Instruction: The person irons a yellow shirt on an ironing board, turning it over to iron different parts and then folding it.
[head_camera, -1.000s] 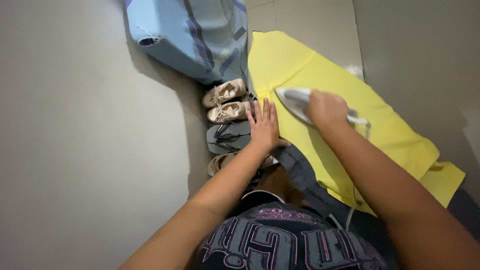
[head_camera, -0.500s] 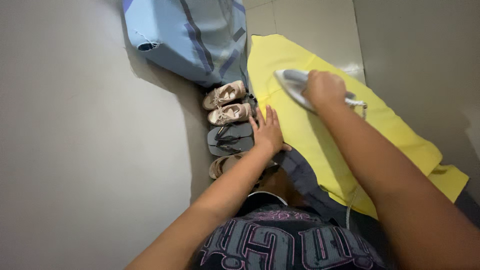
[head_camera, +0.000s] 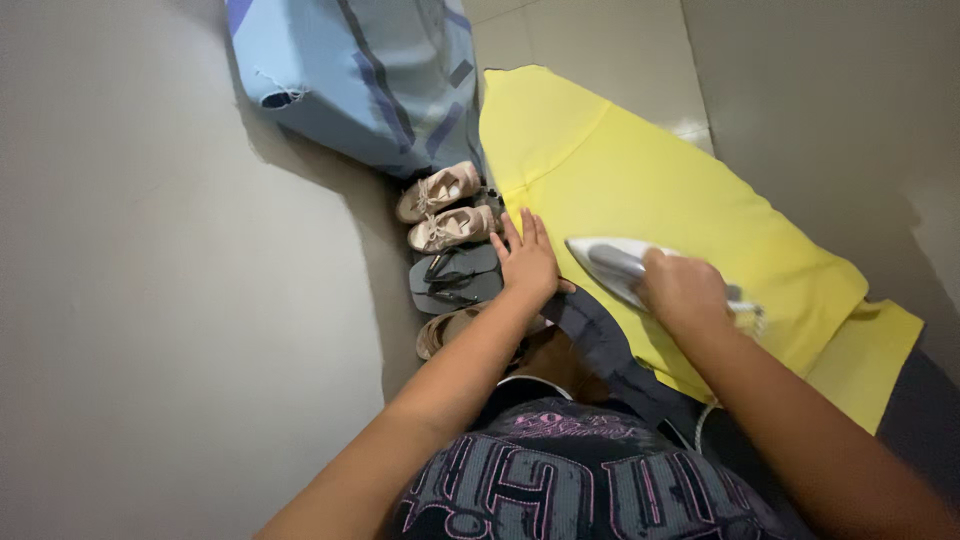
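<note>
Right hand (head_camera: 685, 290) is closed around the handle of one white iron (head_camera: 612, 264), which lies flat on one yellow cloth (head_camera: 640, 170) with its pointed tip aimed toward ten o'clock. Most of the handle is hidden under the fingers, and a pale cord (head_camera: 700, 425) shows below the wrist, at about six o'clock from the iron.

Left hand (head_camera: 528, 262) sits at nine o'clock from the iron, just beside it. It is open and flat, fingers together and pointing to twelve o'clock, palm pressed down on the near edge of the cloth, gripping nothing.

The cloth spreads from eleven o'clock to four o'clock of the iron, over a dark board (head_camera: 600, 345) whose edge shows at six o'clock from the left hand.

On the floor (head_camera: 180, 300), at nine o'clock from the left hand, footwear stands in a column against the board. I count two beige laced shoes (head_camera: 440, 208) at the top, side by side and touching. Below them are two grey flip-flops (head_camera: 455, 278), also touching. One tan sandal (head_camera: 448, 330) lies below those, partly hidden by the left forearm.

One blue striped cushion (head_camera: 360, 75) leans at twelve o'clock from the shoes, just beside the cloth's far corner.
</note>
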